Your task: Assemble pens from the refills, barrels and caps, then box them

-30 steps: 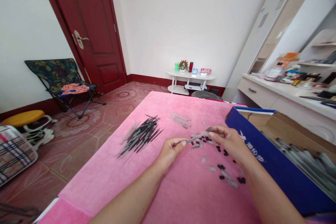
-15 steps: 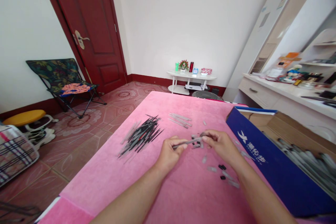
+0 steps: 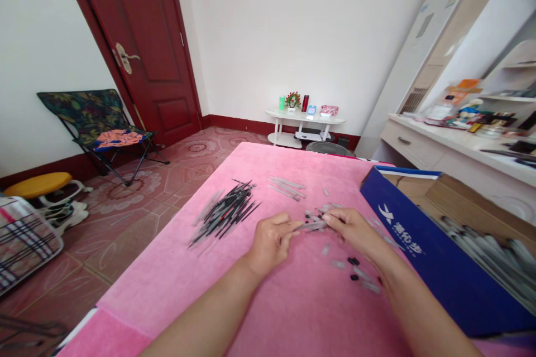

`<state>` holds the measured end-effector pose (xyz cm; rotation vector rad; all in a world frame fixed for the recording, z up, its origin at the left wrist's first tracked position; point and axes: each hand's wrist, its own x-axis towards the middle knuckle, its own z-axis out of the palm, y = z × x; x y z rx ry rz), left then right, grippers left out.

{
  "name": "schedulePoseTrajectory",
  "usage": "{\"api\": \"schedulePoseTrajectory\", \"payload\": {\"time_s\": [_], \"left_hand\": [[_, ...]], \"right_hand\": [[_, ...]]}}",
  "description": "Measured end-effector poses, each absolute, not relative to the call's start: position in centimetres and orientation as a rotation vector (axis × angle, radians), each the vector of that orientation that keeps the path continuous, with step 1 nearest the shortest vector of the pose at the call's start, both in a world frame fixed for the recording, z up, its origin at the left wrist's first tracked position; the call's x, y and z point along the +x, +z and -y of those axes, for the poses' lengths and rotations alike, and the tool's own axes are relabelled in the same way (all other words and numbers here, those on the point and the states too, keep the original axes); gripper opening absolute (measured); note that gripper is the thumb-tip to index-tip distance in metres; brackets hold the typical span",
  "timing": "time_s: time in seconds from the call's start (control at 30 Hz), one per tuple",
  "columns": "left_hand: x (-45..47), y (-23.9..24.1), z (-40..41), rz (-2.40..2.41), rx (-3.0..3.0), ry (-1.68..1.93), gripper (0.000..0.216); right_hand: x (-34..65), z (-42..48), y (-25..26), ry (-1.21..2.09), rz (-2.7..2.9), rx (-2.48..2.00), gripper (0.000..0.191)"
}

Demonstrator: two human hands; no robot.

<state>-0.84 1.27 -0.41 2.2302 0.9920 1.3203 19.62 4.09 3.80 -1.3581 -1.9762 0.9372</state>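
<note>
My left hand [image 3: 271, 239] and my right hand [image 3: 348, 225] meet over the pink table cloth [image 3: 259, 295], both pinched on one thin grey pen barrel [image 3: 310, 226] held level between them. A heap of black and red pen refills [image 3: 226, 213] lies to the left of my left hand. Several clear pen tubes [image 3: 288, 187] lie beyond the hands. Small black caps [image 3: 354, 261] and clear bits are scattered under and to the right of my right hand.
An open blue cardboard box [image 3: 410, 242] with pens inside stands at the right table edge. A red door [image 3: 142, 44], a folding chair [image 3: 98, 125], a yellow stool [image 3: 36, 185] and a white side table [image 3: 304, 122] stand around the tiled floor. A white desk [image 3: 460, 148] is at right.
My hands have drawn closer together and the pen barrel between them sits further into my left hand. The view tilted slightly.
</note>
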Motion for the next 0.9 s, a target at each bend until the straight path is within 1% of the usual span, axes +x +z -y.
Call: {"api": "schedulePoseTrajectory", "payload": {"time_s": [0.17,0.27,0.37,0.5,0.7,0.8,0.9], "left_hand": [[-1.0,-0.8,-1.1,-1.017,2.531,1.209,0.036],[-0.9,-0.7,-1.0,-1.005,2.555,1.189,0.036],[-0.7,-0.2,-0.7,-0.97,2.328,1.241,0.031],[-0.1,0.4,-0.5,-0.996,1.963,1.286,0.028],[0.5,-0.1,-0.8,-0.949,1.365,1.206,0.028],[0.4,-0.2,-0.9,-0.971,1.215,1.139,0.03],[0.5,-0.4,-1.0,-1.02,1.186,1.144,0.029]], "right_hand": [[20.4,-4.1,3.7,1.015,2.033,-1.431,0.041],[20.5,-4.1,4.0,1.042,2.065,-1.442,0.042],[20.3,-3.9,4.5,0.994,2.077,-1.42,0.041],[19.8,-3.7,4.7,0.829,2.077,-1.422,0.039],[19.4,-3.9,4.2,0.532,2.133,-1.424,0.035],[19.3,-3.9,4.1,0.474,2.153,-1.425,0.034],[19.1,-3.8,4.0,0.427,2.199,-1.415,0.034]]}}
